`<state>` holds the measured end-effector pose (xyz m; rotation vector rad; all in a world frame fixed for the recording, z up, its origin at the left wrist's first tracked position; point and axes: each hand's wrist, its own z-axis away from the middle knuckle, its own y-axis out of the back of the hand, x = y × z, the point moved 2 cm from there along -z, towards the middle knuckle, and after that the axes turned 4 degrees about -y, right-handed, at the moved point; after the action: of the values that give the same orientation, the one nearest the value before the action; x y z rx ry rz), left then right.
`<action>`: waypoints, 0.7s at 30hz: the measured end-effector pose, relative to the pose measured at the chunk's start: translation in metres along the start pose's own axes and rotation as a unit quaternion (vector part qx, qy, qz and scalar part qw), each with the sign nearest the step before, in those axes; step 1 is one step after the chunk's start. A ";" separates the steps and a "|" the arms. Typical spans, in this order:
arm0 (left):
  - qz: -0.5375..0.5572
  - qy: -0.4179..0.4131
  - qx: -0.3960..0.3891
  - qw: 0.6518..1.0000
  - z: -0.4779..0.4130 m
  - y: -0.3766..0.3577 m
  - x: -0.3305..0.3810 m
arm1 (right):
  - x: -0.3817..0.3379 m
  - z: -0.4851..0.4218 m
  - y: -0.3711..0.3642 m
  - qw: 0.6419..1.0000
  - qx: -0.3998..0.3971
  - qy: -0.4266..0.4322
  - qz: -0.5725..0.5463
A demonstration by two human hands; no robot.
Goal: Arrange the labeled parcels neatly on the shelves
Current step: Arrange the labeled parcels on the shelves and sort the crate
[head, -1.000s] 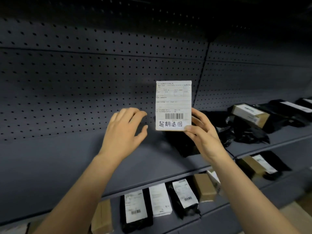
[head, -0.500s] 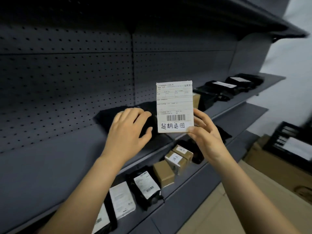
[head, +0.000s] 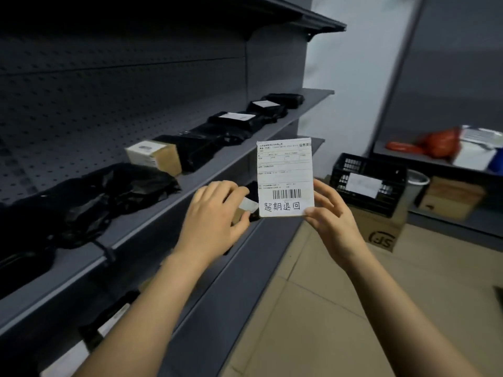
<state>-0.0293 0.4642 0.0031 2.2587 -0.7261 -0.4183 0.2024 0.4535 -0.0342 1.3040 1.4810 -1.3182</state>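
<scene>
Head view: a labelled parcel (head: 285, 176) is pinched at its lower corner by the right hand (head: 333, 219), raised clear of the middle shelf (head: 310, 100), not yet placed. The left hand (head: 215, 221) is relaxed beside it, nothing held. A box (head: 153, 156) and black bags (head: 206, 144) are laid along that shelf; the task is judged partway.

The white shipping label (head: 285, 176) pinched in the right hand (head: 330, 216) carries a barcode with handwritten 超期退回 beneath it and printed 业务类 at its top right; the finer print is unreadable. The cardboard box (head: 381, 232) on the floor shows "JS" in black. Labels on the shelved parcels (head: 236, 117) are too blurred to read.
</scene>
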 end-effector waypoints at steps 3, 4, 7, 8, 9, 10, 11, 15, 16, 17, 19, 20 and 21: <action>0.031 -0.018 -0.016 0.999 -0.024 -0.038 0.024 | 0.009 -0.004 0.044 0.999 0.042 -0.009 -0.002; 0.040 -0.025 -0.021 0.999 -0.031 -0.051 0.030 | 0.012 -0.005 0.057 0.998 0.054 -0.012 -0.004; 0.066 -0.045 -0.035 0.996 -0.050 -0.087 0.042 | 0.023 -0.014 0.089 0.996 0.090 -0.023 -0.009; 0.075 -0.051 -0.039 0.995 -0.057 -0.099 0.044 | 0.027 -0.019 0.098 0.994 0.104 -0.026 -0.011; 0.083 -0.058 -0.040 0.994 -0.064 -0.111 0.045 | 0.031 -0.024 0.106 0.993 0.116 -0.028 -0.013; 0.090 -0.066 -0.041 0.993 -0.071 -0.125 0.045 | 0.035 -0.030 0.113 0.991 0.126 -0.030 -0.013; 0.096 -0.075 -0.039 0.992 -0.079 -0.138 0.044 | 0.039 -0.038 0.119 0.990 0.135 -0.031 -0.013; 0.123 -0.101 -0.036 0.987 -0.118 -0.194 0.032 | 0.051 -0.077 0.140 0.984 0.179 -0.026 0.000; 0.129 -0.106 -0.035 0.985 -0.126 -0.204 0.030 | 0.053 -0.084 0.143 0.983 0.184 -0.024 0.004; 0.136 -0.112 -0.032 0.984 -0.134 -0.214 0.028 | 0.053 -0.093 0.147 0.982 0.190 -0.022 0.009; 0.152 -0.124 -0.029 0.980 -0.158 -0.241 0.017 | 0.058 -0.119 0.158 0.977 0.214 -0.018 0.016; 0.156 -0.128 -0.032 0.979 -0.170 -0.253 0.012 | 0.059 -0.131 0.163 0.974 0.226 -0.017 0.015; 0.161 -0.131 -0.037 0.978 -0.181 -0.266 0.007 | 0.061 -0.143 0.167 0.971 0.239 -0.019 0.011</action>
<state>0.1638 0.7124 -0.0634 1.9896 -1.1717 -0.5801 0.3665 0.5975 -0.1015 1.5749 1.1546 -1.7454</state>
